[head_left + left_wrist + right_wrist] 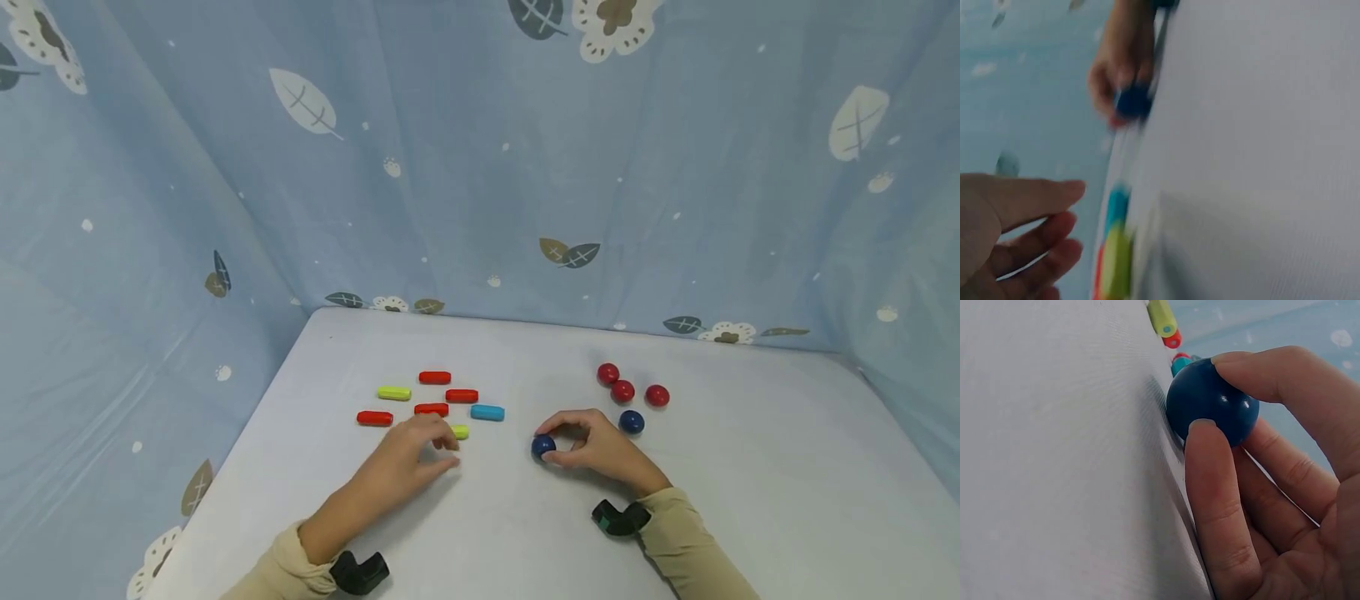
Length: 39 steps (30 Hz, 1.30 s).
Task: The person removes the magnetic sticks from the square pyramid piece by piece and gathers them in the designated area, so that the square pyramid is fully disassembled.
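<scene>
My right hand point(603, 452) pinches a dark blue ball point(543, 447) between thumb and fingers, low over the white table. Close up in the right wrist view, the ball point(1207, 403) is glossy and round, gripped by the fingertips. My left hand point(408, 460) hovers with nothing between its loosely bent fingers and thumb. Just beyond its fingers lies a yellow-green ribbed stick point(461, 432), partly hidden by the hand. A light blue stick point(487, 412) is to the right of that one. The left wrist view is blurred.
Several red sticks point(435, 377) and another yellow-green stick point(393, 392) lie at the left on the table point(510, 542). Three red balls point(622, 391) and a second dark blue ball point(632, 422) sit beyond my right hand. A patterned blue curtain point(465, 192) borders the table.
</scene>
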Tool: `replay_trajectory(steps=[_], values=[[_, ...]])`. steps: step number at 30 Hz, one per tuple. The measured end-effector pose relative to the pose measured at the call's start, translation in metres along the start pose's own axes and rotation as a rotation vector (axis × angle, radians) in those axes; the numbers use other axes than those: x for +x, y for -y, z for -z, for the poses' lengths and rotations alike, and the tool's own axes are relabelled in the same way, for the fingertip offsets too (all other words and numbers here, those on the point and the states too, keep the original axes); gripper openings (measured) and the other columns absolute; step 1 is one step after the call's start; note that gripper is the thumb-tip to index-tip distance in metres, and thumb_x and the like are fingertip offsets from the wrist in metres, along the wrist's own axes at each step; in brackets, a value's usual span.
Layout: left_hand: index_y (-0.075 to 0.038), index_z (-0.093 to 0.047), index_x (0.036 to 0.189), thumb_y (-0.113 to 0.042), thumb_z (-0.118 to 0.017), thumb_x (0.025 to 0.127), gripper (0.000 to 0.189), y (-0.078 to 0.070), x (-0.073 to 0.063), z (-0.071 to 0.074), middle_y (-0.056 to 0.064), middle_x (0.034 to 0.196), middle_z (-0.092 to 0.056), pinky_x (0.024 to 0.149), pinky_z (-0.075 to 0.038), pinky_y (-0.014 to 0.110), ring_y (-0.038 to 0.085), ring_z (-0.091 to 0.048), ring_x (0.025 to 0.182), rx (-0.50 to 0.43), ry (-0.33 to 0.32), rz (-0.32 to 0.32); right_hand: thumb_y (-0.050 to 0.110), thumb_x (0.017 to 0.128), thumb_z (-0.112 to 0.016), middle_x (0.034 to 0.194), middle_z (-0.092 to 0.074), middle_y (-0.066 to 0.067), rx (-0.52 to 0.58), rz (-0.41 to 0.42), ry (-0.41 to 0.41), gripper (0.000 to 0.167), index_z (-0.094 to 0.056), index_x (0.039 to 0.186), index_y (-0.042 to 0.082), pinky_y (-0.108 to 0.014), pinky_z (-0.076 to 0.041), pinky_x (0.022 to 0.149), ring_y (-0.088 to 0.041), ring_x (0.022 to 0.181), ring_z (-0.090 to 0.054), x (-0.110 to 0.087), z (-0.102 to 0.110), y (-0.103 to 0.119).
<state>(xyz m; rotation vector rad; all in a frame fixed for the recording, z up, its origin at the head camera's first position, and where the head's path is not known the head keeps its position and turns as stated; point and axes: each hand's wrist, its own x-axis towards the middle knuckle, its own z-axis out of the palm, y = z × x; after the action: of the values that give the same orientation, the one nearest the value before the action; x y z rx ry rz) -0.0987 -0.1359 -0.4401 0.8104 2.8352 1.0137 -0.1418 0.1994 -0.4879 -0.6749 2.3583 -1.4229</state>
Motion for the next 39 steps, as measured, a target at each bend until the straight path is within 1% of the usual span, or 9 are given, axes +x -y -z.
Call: replay_trajectory(steps=[5, 8, 12, 15, 20, 22, 30, 35, 39], values=[[-0.019, -0.073, 0.094, -0.016, -0.080, 0.091, 0.009, -0.020, 0.006, -0.033, -0.012, 0.089, -0.068, 0.078, -0.053, 0.018, -0.001, -0.058, 0.083, -0.209, 0.295, -0.147, 0.023, 0.087, -0.084, 0.122, -0.074, -0.004, 0.027, -0.009, -0.002, 0.028, -0.076, 0.114, 0.021, -0.027, -0.059, 0.069, -0.006, 0.096, -0.067, -0.003, -0.001, 0.002], [-0.020, -0.073, 0.095, -0.017, -0.079, 0.092, 0.007, -0.024, 0.005, -0.048, -0.015, 0.089, -0.067, 0.076, -0.052, 0.015, -0.005, -0.057, 0.081, -0.271, 0.373, -0.161, 0.024, 0.088, -0.084, 0.121, -0.074, -0.008, 0.043, -0.007, -0.027, 0.028, -0.076, 0.115, 0.020, -0.030, -0.061, 0.068, -0.007, 0.089, -0.071, -0.006, 0.006, 0.011], [-0.020, -0.073, 0.093, -0.016, -0.080, 0.091, 0.008, -0.022, 0.000, -0.057, -0.016, 0.088, -0.068, 0.075, -0.053, 0.014, -0.006, -0.057, 0.079, -0.329, 0.356, -0.145, 0.019, 0.087, -0.084, 0.116, -0.074, -0.011, 0.025, 0.028, -0.127, 0.029, -0.076, 0.115, 0.015, -0.030, -0.061, 0.065, -0.013, 0.088, -0.074, -0.017, 0.029, 0.022], [-0.020, -0.073, 0.093, -0.015, -0.079, 0.092, 0.007, -0.020, -0.001, -0.060, -0.015, 0.088, -0.069, 0.074, -0.053, 0.015, -0.005, -0.057, 0.079, -0.380, 0.341, -0.141, 0.015, 0.088, -0.083, 0.114, -0.075, -0.005, -0.025, 0.037, -0.234, 0.029, -0.076, 0.116, 0.011, -0.028, -0.060, 0.065, -0.008, 0.092, -0.072, -0.034, 0.054, 0.019], [-0.021, -0.074, 0.093, -0.017, -0.077, 0.094, 0.005, -0.020, 0.000, -0.061, -0.015, 0.088, -0.069, 0.075, -0.054, 0.016, -0.006, -0.056, 0.079, -0.409, 0.354, -0.139, 0.019, 0.091, -0.081, 0.109, -0.071, 0.018, -0.117, -0.089, -0.391, 0.030, -0.074, 0.118, 0.008, -0.026, -0.061, 0.071, 0.003, 0.097, -0.066, -0.070, 0.089, 0.000], [-0.021, -0.074, 0.092, -0.017, -0.077, 0.094, 0.006, -0.020, 0.001, -0.061, -0.016, 0.087, -0.068, 0.074, -0.054, 0.016, -0.006, -0.056, 0.079, -0.405, 0.355, -0.131, 0.022, 0.091, -0.081, 0.109, -0.070, 0.019, -0.141, -0.151, -0.422, 0.032, -0.074, 0.119, 0.008, -0.028, -0.061, 0.071, 0.003, 0.095, -0.066, -0.079, 0.096, -0.009], [-0.016, -0.075, 0.093, -0.018, -0.077, 0.094, 0.003, -0.020, 0.000, -0.060, -0.015, 0.088, -0.068, 0.074, -0.053, 0.016, -0.006, -0.056, 0.079, -0.425, 0.357, -0.105, 0.035, 0.090, -0.081, 0.128, -0.069, -0.015, -0.222, -0.271, -0.393, 0.043, -0.072, 0.122, 0.008, -0.031, -0.061, 0.067, -0.001, 0.106, -0.059, -0.083, 0.104, -0.035], [-0.016, -0.075, 0.094, -0.019, -0.077, 0.094, 0.004, -0.019, -0.001, -0.059, -0.014, 0.088, -0.069, 0.075, -0.054, 0.016, -0.005, -0.056, 0.079, -0.436, 0.354, -0.100, 0.036, 0.089, -0.082, 0.131, -0.068, -0.018, -0.245, -0.292, -0.381, 0.045, -0.072, 0.123, 0.008, -0.031, -0.060, 0.066, -0.006, 0.105, -0.061, -0.079, 0.104, -0.039], [-0.015, -0.075, 0.094, -0.020, -0.077, 0.094, 0.005, -0.019, 0.000, -0.060, -0.015, 0.088, -0.068, 0.075, -0.054, 0.016, -0.006, -0.056, 0.079, -0.432, 0.353, -0.107, 0.039, 0.089, -0.082, 0.131, -0.068, -0.018, -0.266, -0.316, -0.384, 0.047, -0.072, 0.124, 0.009, -0.032, -0.059, 0.071, -0.026, 0.115, -0.064, -0.079, 0.104, -0.038]])
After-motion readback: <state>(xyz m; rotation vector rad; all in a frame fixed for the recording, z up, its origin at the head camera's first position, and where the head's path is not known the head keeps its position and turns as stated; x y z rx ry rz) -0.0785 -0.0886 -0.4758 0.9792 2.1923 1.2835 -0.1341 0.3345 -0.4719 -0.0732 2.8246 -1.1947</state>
